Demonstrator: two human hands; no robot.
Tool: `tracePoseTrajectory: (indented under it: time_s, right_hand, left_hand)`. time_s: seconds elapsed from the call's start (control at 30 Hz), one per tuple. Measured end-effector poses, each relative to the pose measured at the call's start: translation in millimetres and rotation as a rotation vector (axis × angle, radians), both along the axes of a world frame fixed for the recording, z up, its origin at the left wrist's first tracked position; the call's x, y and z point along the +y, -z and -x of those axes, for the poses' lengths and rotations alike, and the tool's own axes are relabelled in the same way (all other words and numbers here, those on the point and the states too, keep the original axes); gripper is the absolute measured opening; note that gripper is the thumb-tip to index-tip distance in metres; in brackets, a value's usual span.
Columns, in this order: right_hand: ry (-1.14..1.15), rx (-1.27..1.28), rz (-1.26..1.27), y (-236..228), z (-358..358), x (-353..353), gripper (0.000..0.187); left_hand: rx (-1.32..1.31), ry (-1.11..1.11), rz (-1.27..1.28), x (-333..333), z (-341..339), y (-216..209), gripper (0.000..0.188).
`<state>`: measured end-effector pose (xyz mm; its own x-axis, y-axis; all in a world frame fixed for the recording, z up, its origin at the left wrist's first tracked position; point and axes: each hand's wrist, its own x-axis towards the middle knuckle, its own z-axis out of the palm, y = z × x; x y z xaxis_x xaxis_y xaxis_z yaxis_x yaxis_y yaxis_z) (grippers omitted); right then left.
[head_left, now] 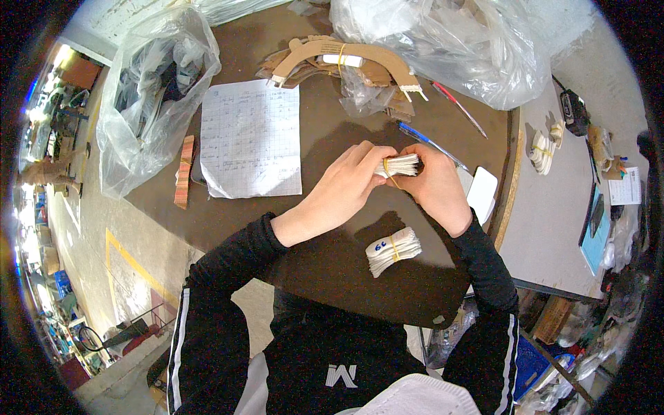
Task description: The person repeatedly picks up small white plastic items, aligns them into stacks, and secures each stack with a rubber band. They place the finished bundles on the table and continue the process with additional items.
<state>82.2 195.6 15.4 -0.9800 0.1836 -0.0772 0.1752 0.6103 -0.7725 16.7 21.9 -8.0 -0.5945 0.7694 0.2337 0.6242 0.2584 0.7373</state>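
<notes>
Above the brown table [325, 270], my left hand [339, 183] is closed on the left end of a banded bundle of white strips [402, 164]. My right hand [437, 185] curls around its other end, and those fingertips are partly hidden. A thin yellow rubber band [387, 168] circles the bundle, with a part stretching down toward my right hand. Nearer to me lies a second bundle of white strips [394, 252], with blue handwriting on its end and a yellow band around its middle.
Left of my hands lies a handwritten sheet [252, 138], beside a striped orange strip [184, 171]. Curved cardboard pieces [342, 52], a blue pen [425, 140] and a red pen [460, 109] lie farther back. Clear plastic bags [443, 48] bulge behind; more bundles [541, 152] rest at right.
</notes>
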Motion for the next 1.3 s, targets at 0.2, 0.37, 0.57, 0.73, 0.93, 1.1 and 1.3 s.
tracePoseTrajectory:
  time_s: [0.2, 0.37, 0.57, 0.73, 0.93, 1.1, 1.3]
  right_hand:
    - [0.063, 0.101, 0.266, 13.3, -0.8, -2.6, 0.031]
    - [-0.007, -0.095, 0.457, 1.0, -1.4, 3.2, 0.029]
    - [-0.068, -0.21, 0.487, -20.7, -1.1, 7.0, 0.025]
    - [-0.066, -0.162, 0.619, -14.2, -2.5, 9.1, 0.029]
    - [-0.021, -0.252, 0.71, -25.4, -0.4, 8.9, 0.029]
    - [0.008, -0.389, 1.028, -13.3, 0.6, 15.5, 0.033]
    - [0.066, -0.355, 1.074, -5.6, 1.4, 14.5, 0.034]
  left_hand:
    - [-0.152, 0.006, -0.05, -2.4, 4.6, -3.1, 0.038]
    - [-0.533, 0.005, -0.126, -6.3, 4.9, -5.1, 0.03]
    - [-1.029, -0.067, -0.222, -9.9, 5.0, 5.3, 0.033]
    - [-1.151, -0.053, -0.219, -10.7, 6.8, 3.4, 0.037]
    - [-1.213, 0.084, -0.195, -12.8, 6.3, -5.0, 0.043]
    - [-1.289, 0.098, -0.215, -13.5, 6.7, -12.1, 0.048]
    - [-1.471, 0.209, -0.215, -17.8, 9.9, -24.1, 0.047]
